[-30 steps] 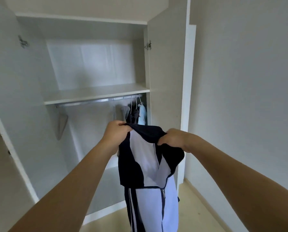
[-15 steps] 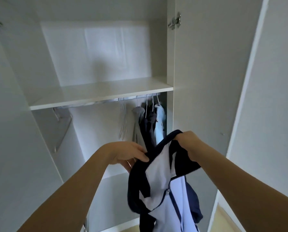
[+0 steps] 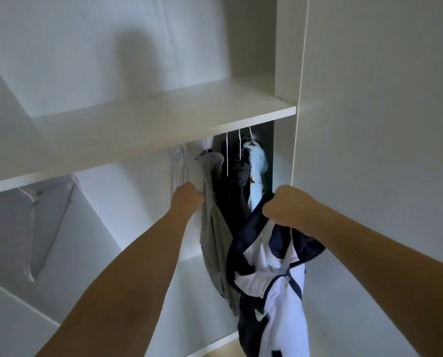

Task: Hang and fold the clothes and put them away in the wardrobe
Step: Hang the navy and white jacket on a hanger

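Observation:
My right hand [image 3: 287,207] grips the collar of a navy and white zip jacket [image 3: 274,274], which hangs down in front of the wardrobe's right side. My left hand [image 3: 187,198] reaches in under the shelf [image 3: 163,124], its fingers curled at the bottom of a bunch of empty white hangers [image 3: 178,161]. Right beside that hand a grey garment [image 3: 212,220] hangs. Further right hang a dark garment [image 3: 237,176] and a light blue one [image 3: 257,166]. The rail is hidden behind the shelf edge.
One more empty hanger [image 3: 47,220] hangs at the far left of the hanging space. The open wardrobe door [image 3: 370,150] stands close on the right. Between the left hanger and the bunch of hangers there is only the white back wall.
I have moved closer to the wardrobe. My left hand let go of the jacket and reached in to the empty hangers. My right hand alone now holds the jacket.

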The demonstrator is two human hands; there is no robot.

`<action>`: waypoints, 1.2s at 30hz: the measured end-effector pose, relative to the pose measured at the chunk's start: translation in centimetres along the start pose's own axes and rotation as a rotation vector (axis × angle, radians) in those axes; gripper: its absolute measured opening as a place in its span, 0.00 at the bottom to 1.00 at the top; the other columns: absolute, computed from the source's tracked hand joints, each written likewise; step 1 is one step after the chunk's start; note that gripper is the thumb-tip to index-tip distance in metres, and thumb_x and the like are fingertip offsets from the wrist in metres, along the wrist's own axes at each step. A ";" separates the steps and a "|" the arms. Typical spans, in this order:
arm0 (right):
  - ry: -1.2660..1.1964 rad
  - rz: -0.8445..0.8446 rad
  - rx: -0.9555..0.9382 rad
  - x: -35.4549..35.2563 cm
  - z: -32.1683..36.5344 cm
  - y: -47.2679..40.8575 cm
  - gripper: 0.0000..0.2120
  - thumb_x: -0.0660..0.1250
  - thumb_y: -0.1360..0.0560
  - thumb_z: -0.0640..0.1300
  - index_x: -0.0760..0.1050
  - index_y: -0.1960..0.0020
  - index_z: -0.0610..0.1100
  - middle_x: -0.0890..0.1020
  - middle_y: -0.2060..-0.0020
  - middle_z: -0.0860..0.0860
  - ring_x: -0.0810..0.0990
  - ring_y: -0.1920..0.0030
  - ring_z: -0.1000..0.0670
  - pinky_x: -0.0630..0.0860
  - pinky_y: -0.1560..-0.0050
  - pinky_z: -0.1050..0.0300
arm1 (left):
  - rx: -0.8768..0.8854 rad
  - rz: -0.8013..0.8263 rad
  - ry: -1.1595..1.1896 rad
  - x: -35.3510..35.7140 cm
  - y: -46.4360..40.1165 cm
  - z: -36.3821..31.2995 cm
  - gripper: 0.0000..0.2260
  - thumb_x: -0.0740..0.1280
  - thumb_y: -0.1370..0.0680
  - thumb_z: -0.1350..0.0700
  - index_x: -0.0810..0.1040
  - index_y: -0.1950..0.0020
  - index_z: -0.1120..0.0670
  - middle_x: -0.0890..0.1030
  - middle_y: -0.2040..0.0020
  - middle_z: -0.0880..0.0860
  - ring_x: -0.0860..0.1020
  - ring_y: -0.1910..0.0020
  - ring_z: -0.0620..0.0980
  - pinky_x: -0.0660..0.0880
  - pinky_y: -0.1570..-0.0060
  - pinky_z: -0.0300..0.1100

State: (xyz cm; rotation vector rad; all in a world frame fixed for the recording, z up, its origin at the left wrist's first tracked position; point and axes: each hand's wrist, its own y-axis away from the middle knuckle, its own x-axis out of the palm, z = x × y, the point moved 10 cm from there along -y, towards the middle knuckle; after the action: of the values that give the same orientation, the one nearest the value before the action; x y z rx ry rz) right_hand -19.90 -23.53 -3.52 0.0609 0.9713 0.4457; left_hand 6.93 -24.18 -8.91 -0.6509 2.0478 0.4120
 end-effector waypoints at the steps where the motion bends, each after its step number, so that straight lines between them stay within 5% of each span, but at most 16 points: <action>1: 0.071 0.038 0.012 0.5 0.2 -0.9 0.11 0.58 0.26 0.37 0.61 0.66 0.41 0.65 0.70 0.48 0.63 0.71 0.51 0.59 0.72 0.61 | -0.023 -0.035 0.017 0.3 -1.4 0.1 0.06 0.61 0.22 0.59 0.71 0.50 0.62 0.75 0.54 0.58 0.76 0.52 0.58 0.71 0.57 0.44; 5: 0.238 0.061 0.012 1.7 0.3 -4.1 0.10 0.58 0.26 0.35 0.62 0.65 0.42 0.68 0.69 0.48 0.66 0.69 0.50 0.62 0.71 0.60 | -0.158 -0.085 0.062 1.8 -5.7 1.8 0.13 0.61 0.24 0.62 0.73 0.42 0.65 0.78 0.45 0.61 0.78 0.46 0.60 0.73 0.56 0.43; 10: 0.290 0.036 -0.007 1.5 0.1 -6.5 0.10 0.57 0.24 0.38 0.63 0.64 0.44 0.71 0.67 0.48 0.69 0.68 0.50 0.64 0.68 0.59 | -0.216 -0.059 0.081 2.9 -8.9 2.1 0.04 0.60 0.24 0.64 0.74 0.54 0.63 0.76 0.60 0.57 0.76 0.60 0.55 0.72 0.63 0.42; 18: 0.232 0.037 0.004 1.1 -0.9 -9.2 0.08 0.57 0.25 0.43 0.68 0.62 0.43 0.74 0.66 0.48 0.71 0.68 0.50 0.65 0.69 0.59 | -0.281 -0.051 0.220 3.8 -12.1 2.9 0.07 0.60 0.23 0.61 0.73 0.59 0.62 0.74 0.64 0.56 0.73 0.68 0.53 0.73 0.66 0.41; 23: 0.211 0.041 0.040 1.5 -2.0 -10.6 0.08 0.56 0.24 0.44 0.68 0.60 0.44 0.75 0.66 0.49 0.72 0.68 0.50 0.66 0.70 0.59 | -0.313 0.004 0.499 5.5 -15.1 3.3 0.17 0.58 0.20 0.57 0.73 0.34 0.63 0.78 0.46 0.60 0.76 0.58 0.55 0.75 0.47 0.49; 25: 0.210 0.061 0.052 2.3 -2.6 -11.0 0.09 0.56 0.24 0.44 0.68 0.61 0.44 0.74 0.67 0.49 0.72 0.69 0.51 0.65 0.71 0.59 | -0.374 0.056 0.571 6.7 -15.2 4.1 0.15 0.59 0.20 0.58 0.74 0.36 0.63 0.77 0.50 0.56 0.72 0.62 0.51 0.74 0.48 0.50; 29: 0.205 0.102 0.061 3.5 -3.1 -11.1 0.11 0.56 0.23 0.44 0.68 0.63 0.44 0.74 0.68 0.49 0.72 0.69 0.50 0.66 0.69 0.60 | -0.474 0.236 0.702 9.0 -13.8 3.7 0.14 0.61 0.20 0.52 0.74 0.38 0.58 0.71 0.41 0.54 0.70 0.37 0.56 0.69 0.40 0.56; 33: 0.171 0.099 0.065 3.7 -2.5 -10.8 0.12 0.57 0.23 0.45 0.67 0.64 0.43 0.72 0.69 0.49 0.69 0.71 0.50 0.64 0.71 0.59 | -0.395 0.185 0.918 8.0 -13.8 2.4 0.09 0.57 0.19 0.56 0.75 0.43 0.55 0.76 0.49 0.55 0.75 0.54 0.53 0.77 0.55 0.53; 36: 0.184 0.096 0.048 3.9 -1.8 -10.7 0.11 0.57 0.23 0.42 0.67 0.64 0.43 0.71 0.69 0.49 0.68 0.71 0.50 0.63 0.72 0.60 | -0.323 0.119 0.939 7.6 -15.7 2.7 0.13 0.58 0.23 0.56 0.77 0.42 0.55 0.78 0.43 0.59 0.78 0.52 0.58 0.80 0.62 0.55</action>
State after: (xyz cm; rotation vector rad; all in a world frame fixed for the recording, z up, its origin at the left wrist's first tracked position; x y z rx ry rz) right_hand -15.86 -32.01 -10.23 0.1120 1.1635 0.5233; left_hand 14.70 -37.55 -17.40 -1.0538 2.9494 0.5824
